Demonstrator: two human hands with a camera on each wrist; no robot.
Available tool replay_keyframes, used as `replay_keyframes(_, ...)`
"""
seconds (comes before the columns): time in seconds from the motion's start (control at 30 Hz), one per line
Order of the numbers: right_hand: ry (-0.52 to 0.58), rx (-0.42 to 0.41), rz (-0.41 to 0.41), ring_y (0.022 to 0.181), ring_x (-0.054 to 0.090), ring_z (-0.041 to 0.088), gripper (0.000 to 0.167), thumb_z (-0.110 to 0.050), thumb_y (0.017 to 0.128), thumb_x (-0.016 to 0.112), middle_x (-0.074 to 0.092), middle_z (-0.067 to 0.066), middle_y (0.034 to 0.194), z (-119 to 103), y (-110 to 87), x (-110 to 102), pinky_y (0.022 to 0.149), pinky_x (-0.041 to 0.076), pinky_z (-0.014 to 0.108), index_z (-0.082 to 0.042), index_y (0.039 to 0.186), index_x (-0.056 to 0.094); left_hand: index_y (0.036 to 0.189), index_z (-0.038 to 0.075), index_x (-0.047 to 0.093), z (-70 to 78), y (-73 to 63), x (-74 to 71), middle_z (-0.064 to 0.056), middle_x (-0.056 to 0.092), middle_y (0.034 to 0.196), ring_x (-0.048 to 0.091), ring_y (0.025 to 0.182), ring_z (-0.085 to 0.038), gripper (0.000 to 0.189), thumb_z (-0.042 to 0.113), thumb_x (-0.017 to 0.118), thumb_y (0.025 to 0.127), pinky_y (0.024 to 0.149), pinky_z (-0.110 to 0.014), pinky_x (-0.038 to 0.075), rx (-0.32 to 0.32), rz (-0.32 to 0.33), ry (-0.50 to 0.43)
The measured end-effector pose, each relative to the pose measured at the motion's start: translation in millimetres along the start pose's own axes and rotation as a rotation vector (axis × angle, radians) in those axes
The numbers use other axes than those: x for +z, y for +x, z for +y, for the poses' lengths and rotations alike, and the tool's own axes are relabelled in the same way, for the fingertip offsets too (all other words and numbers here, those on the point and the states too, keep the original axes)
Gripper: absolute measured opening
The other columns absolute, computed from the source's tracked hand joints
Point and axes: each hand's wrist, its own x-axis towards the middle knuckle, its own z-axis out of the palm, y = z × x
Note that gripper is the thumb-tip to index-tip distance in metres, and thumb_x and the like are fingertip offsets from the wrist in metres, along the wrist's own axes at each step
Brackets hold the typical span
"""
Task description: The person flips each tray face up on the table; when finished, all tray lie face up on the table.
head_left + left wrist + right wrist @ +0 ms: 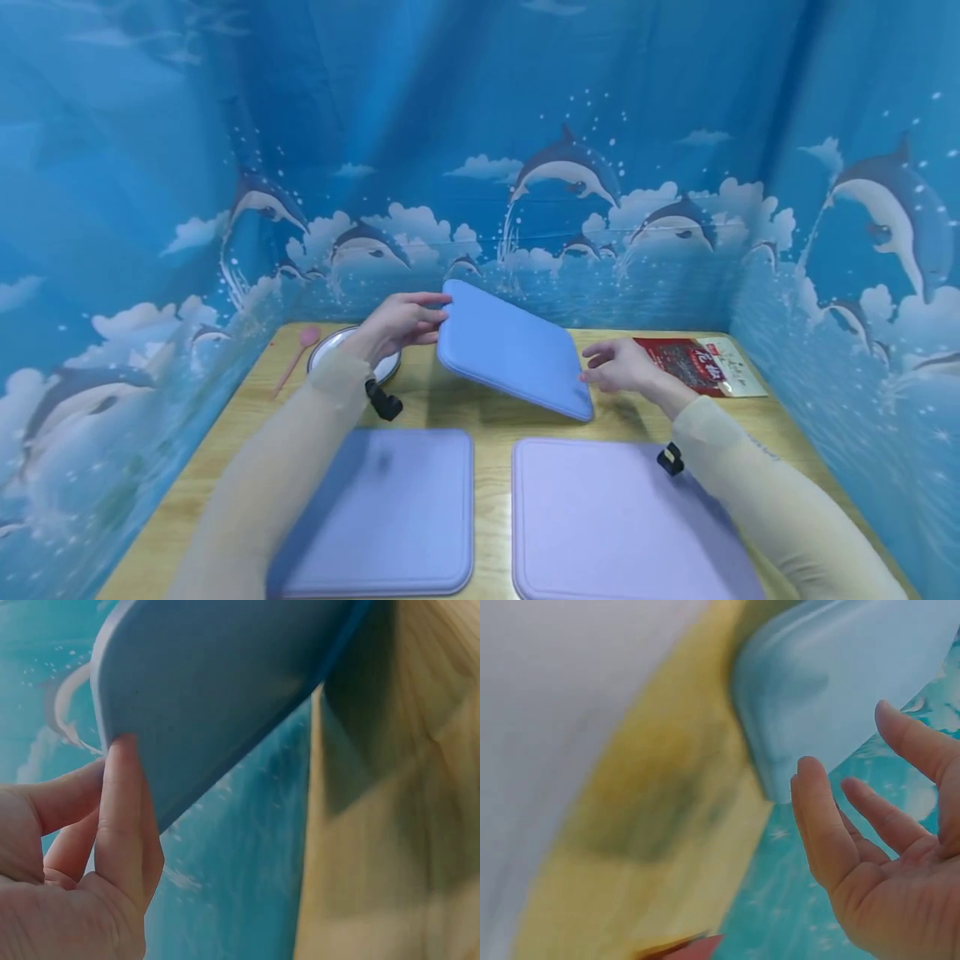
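A blue rectangular mat (510, 350) with rounded corners is held up, tilted, above the far half of the table, its left end higher than its right. My left hand (405, 323) pinches its left edge; in the left wrist view the thumb and fingers (121, 817) grip near one corner. My right hand (621, 367) is beside the lower right edge, fingertips close to it. From the right wrist, those fingers (821, 825) look spread and loosely bent, with the blue mat (840, 690) beyond them.
Two lavender mats lie nearer me, one at left (405, 508) and one at right (615, 517). A dark-rimmed white plate (388, 367) sits partly behind my left wrist, with a pink spoon (309, 336) beside it. At the back right lies a red-and-white food packet (686, 367). Dolphin-print curtains (480, 125) enclose the wooden table.
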Motion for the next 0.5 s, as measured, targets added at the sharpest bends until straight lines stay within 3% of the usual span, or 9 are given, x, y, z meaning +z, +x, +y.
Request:
replay_keyframes(0.2, 0.037, -0.066, -0.02, 0.138, 0.07, 0.045, 0.063, -0.024, 0.107, 0.079, 0.066, 0.028, 0.152, -32, -8.6, -3, 0.112, 0.065, 0.055, 0.0, 0.161, 0.057, 0.164, 0.016, 0.059, 22.1, -5.1, 9.8, -0.011, 0.071, 0.15, 0.082, 0.1, -0.01, 0.052, 0.008, 0.067, 0.113, 0.095, -0.027, 0.07, 0.052, -0.029, -0.012)
replay_keyframes(0.5, 0.093, -0.177, -0.074, 0.14, 0.068, 0.047, 0.058, -0.025, 0.109, 0.077, 0.067, 0.023, 0.153, -87, -16.7, -6, 0.105, 0.07, 0.046, -0.005, 0.16, 0.059, 0.159, 0.017, 0.064, 52.8, -9.2, 31.2, -0.011, 0.067, 0.16, 0.081, 0.114, -0.017, 0.051, 0.007, 0.071, 0.11, 0.1, -0.03, 0.07, 0.072, -0.051, -0.074)
